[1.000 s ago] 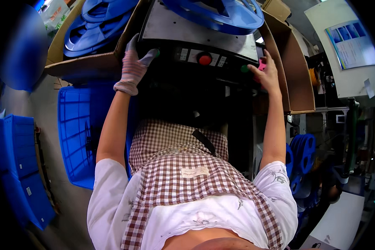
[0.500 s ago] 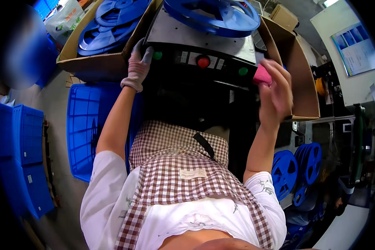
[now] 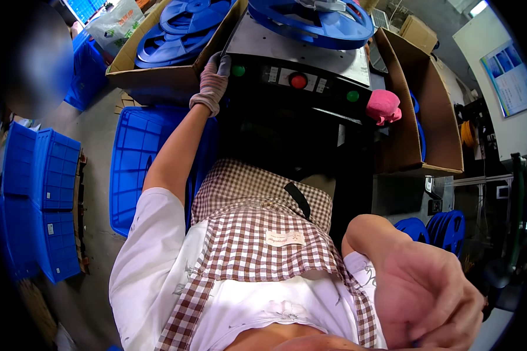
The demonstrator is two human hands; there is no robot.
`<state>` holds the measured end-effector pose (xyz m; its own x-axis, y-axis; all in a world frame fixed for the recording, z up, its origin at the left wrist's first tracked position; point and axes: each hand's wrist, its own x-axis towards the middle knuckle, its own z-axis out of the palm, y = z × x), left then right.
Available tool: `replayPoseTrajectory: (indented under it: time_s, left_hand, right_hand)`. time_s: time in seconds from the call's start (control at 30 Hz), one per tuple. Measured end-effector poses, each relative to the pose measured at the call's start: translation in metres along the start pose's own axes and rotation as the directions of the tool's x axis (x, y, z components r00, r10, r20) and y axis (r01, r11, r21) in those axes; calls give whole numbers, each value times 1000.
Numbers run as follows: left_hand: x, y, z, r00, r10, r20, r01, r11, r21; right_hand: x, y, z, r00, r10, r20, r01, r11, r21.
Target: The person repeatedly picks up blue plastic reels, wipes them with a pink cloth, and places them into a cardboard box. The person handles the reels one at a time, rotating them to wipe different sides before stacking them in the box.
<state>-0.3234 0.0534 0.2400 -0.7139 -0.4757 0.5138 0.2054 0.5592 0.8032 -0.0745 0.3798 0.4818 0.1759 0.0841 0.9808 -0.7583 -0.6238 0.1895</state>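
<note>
My left hand (image 3: 211,85), in a striped knit glove with bare-looking grey fingertips, rests at the left front corner of a black-fronted machine (image 3: 328,105). Its thumb and fingers are apart, beside a green button (image 3: 238,70). Bare and raised close to the camera at lower right, my right hand (image 3: 430,292) has its fingers curled together; whatever is in them is hidden. A pink cloth-like lump (image 3: 383,107) sits at the machine's right front corner, apart from both hands. On the machine's metal top lies a blue reel (image 3: 316,36). A red button (image 3: 298,81) marks the panel's middle.
Left of the machine stands a cardboard box (image 3: 152,85) of blue reels, above a blue plastic crate (image 3: 129,175). Another open cardboard box (image 3: 442,117) flanks the right side. Blue bins (image 3: 58,175) are stacked far left; more blue reels (image 3: 448,231) stand at right.
My right hand has left the pink lump at the machine's corner and come back toward me, down to the lower right. My left hand stays at the machine's corner; the view has shifted slightly.
</note>
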Motion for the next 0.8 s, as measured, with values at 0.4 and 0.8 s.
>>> replayPoseTrajectory:
  time_s: [0.4, 0.8]
  left_hand:
    - [46, 78, 17, 984, 41, 176, 51, 871, -489]
    - [49, 132, 67, 668, -240, 704, 743, 164, -649]
  right_hand:
    - [10, -19, 2, 979, -185, -89, 182, 982, -48]
    - [21, -32, -6, 951, -302, -61, 284, 936, -209]
